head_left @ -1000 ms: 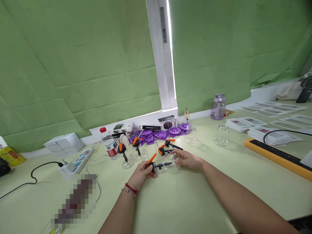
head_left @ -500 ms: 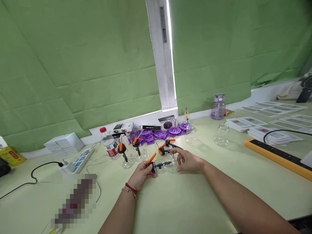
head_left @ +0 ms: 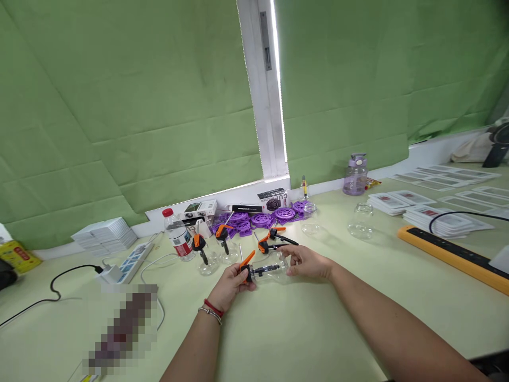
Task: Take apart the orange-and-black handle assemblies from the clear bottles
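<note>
A clear spray bottle (head_left: 270,271) lies on its side between my hands, its black inner tube showing through the wall. My left hand (head_left: 235,279) is closed around the black collar at its neck, beside the orange trigger (head_left: 247,259). My right hand (head_left: 303,262) grips the rounded base with thumb and fingers. Just beyond are two loose black-and-orange spray heads (head_left: 264,245). Two fitted spray bottles (head_left: 208,263) stand upright to the left. Clear bottles without heads (head_left: 361,225) stand farther right.
Purple wheel-shaped parts (head_left: 262,219) and small boxes line the wall. A red-capped water bottle (head_left: 177,236) stands left, near a power strip (head_left: 135,261) and cables. On the right are a lilac bottle (head_left: 355,178), stacks of white cards (head_left: 441,218) and an orange-black bar (head_left: 453,258).
Both hands keep their hold on the spray bottle. My right-hand fingers have shifted slightly at its base, and the bottle looks a little turned.
</note>
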`<state>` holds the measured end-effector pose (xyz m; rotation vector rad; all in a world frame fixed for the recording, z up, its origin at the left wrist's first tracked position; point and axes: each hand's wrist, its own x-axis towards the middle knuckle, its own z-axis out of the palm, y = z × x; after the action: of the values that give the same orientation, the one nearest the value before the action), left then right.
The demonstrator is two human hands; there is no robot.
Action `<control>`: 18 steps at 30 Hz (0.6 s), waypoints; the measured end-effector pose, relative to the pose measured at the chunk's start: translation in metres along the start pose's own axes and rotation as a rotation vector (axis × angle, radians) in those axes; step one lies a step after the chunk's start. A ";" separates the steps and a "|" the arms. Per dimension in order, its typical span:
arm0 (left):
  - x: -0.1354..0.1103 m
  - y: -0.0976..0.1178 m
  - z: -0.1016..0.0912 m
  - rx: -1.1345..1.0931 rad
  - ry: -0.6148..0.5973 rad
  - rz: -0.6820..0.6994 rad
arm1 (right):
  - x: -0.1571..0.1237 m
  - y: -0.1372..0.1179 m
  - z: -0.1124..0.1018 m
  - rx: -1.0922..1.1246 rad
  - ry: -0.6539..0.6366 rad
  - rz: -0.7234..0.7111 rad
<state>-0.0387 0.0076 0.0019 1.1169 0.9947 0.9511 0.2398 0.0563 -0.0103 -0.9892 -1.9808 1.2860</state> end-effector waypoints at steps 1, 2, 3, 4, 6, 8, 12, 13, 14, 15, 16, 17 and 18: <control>0.000 0.000 0.000 0.001 -0.003 0.001 | 0.000 0.000 0.000 0.002 0.000 0.000; -0.001 0.000 0.000 0.002 -0.005 0.002 | 0.001 0.001 0.000 0.002 0.001 -0.001; -0.001 0.000 0.000 0.003 -0.004 0.003 | 0.001 0.001 0.001 0.002 0.004 -0.002; -0.001 0.000 0.000 0.003 -0.002 0.005 | 0.001 0.000 0.001 0.004 0.004 -0.003; -0.001 0.000 0.000 0.003 0.000 0.005 | 0.001 -0.002 0.002 0.023 -0.002 -0.002; -0.001 0.000 0.000 0.004 0.001 0.003 | 0.000 -0.004 0.003 0.058 -0.004 0.007; 0.000 -0.001 0.000 0.005 -0.005 0.006 | -0.001 -0.011 0.005 0.119 -0.002 0.019; 0.000 -0.001 0.000 0.006 -0.007 0.008 | -0.002 -0.012 0.006 0.123 -0.011 0.014; 0.000 -0.001 -0.001 0.006 -0.010 0.011 | -0.002 -0.014 0.006 0.122 -0.023 0.006; 0.000 -0.001 -0.001 0.006 -0.012 0.013 | -0.002 -0.015 0.006 0.117 -0.034 -0.004; 0.000 -0.001 -0.001 0.005 -0.013 0.015 | -0.002 -0.016 0.006 0.109 -0.043 -0.015; 0.000 -0.001 -0.001 0.002 -0.014 0.014 | -0.001 -0.017 0.006 0.099 -0.048 -0.026; 0.000 -0.001 -0.001 0.000 -0.013 0.012 | -0.001 -0.017 0.006 0.088 -0.049 -0.034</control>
<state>-0.0392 0.0073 0.0005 1.1291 0.9781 0.9522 0.2314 0.0480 0.0031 -0.8865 -1.9516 1.3782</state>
